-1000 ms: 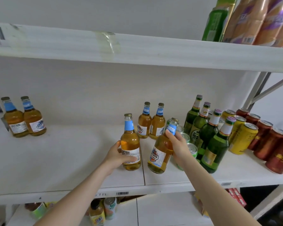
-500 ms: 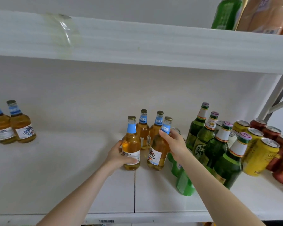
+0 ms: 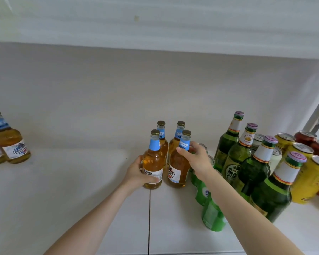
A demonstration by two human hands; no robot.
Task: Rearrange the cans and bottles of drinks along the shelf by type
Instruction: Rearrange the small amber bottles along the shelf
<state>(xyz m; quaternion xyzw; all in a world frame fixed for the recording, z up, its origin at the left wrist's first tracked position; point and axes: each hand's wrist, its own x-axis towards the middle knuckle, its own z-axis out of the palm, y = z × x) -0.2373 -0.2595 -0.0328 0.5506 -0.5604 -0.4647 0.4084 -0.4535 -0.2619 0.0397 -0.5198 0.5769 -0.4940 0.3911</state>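
Two amber beer bottles with blue neck labels stand side by side at mid-shelf. My left hand [image 3: 136, 174] grips the left bottle [image 3: 153, 162] low on its body. My right hand [image 3: 197, 159] holds the right bottle [image 3: 179, 166] at its neck and shoulder. Both bottles rest upright on the white shelf [image 3: 72, 190], right in front of two more amber bottles [image 3: 163, 140]. Another pair of amber bottles [image 3: 11, 144] stands far left.
Green cans [image 3: 211, 216] lie under my right forearm. Several green glass bottles [image 3: 254, 168] stand to the right, then yellow cans [image 3: 309, 179] and red cans [image 3: 309, 138]. The upper shelf [image 3: 155, 24] overhangs close above. A shelf seam [image 3: 149, 218] runs toward me.
Both held bottles have moved back toward the rear amber pair and now stand upright; the right one was tilted before. The camera has moved closer and lower.
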